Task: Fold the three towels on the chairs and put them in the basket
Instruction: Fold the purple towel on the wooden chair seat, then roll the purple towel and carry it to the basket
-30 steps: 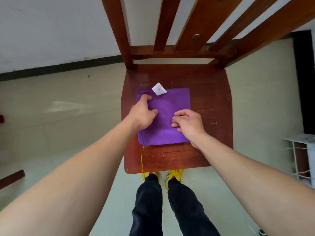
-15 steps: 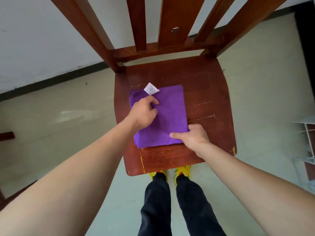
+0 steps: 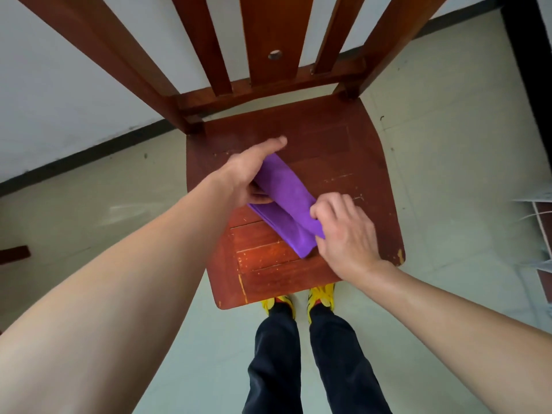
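Purple towel [image 3: 286, 201]: folded into a narrow band, lying diagonally across the middle of the wooden chair seat [image 3: 343, 150], frame centre. Can't tell if its underside touches the seat.

Left hand [image 3: 248, 171]: grips the towel's upper-left end, thumb stretched along the top, fingers [image 3: 260, 198] curled underneath.

Right hand [image 3: 343, 231]: fingers [image 3: 324, 209] clenched on the towel's lower-right end, pinching the fold.

Chair backrest slats [image 3: 268, 40] fill the top of the frame. Pale tiled floor [image 3: 448, 144] all around. Bottom centre: yellow shoes [image 3: 322, 295] just beside the seat's front edge, dark trousers [image 3: 274, 360] below them.
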Available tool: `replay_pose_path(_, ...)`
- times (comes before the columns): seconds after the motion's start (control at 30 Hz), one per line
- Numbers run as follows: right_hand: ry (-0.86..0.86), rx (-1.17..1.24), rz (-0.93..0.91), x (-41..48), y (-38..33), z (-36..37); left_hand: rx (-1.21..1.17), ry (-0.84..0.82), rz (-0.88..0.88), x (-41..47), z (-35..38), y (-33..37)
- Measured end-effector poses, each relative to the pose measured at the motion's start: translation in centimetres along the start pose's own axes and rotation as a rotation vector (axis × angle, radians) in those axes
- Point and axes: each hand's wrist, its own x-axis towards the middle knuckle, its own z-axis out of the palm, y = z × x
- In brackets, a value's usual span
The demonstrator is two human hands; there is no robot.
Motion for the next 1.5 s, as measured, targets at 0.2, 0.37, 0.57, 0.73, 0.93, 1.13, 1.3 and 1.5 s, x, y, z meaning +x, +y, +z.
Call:
replay_pose_path(0.2, -0.073, -0.155, -0.147, -2.1, -0.8, 2.6, 0.266, 0.202, 0.359, 1.1, -1.7, -1.7)
replay_pose_path(0.37, -0.202, -0.119, -0.146, -2.8, -0.6, 3.2, 0.857, 0.270, 0.759, 0.9, -3.3, -2.5)
replay_pose_path(0.57, -0.221, 0.128, 0.060, -3.8, 0.1, 2.6, 1.488, 0.315, 0.852, -0.2, -3.4, -3.8)
replay_pose_path(0.73, -0.245, 0.176, 0.329, -0.7, -0.7, 2.7, 1.986, 0.147, 0.928, 0.1, -1.3, -2.6)
replay_pose_path(0.93, -0.427, 0.099, 0.327, -0.2, -0.3, 2.7, 2.081, 0.104, 0.737, -0.2, -0.7, -3.6)
replay_pose_path(1.13, -0.401, 0.100, 0.189, -3.1, 0.2, -0.7, 1.874, 0.022, 0.681, -5.2, -1.5, -8.2)
replay_pose_path(1.3, -0.374, 0.178, 0.207, -8.4, 0.1, -7.1, 1.707, -0.027, 0.795, -13.2, 0.1, -9.5)
replay_pose_path(1.5, -0.208, 0.276, 0.413, -16.4, -1.3, -15.3, 1.647, -0.140, 1.085, -21.5, 2.3, -9.2)
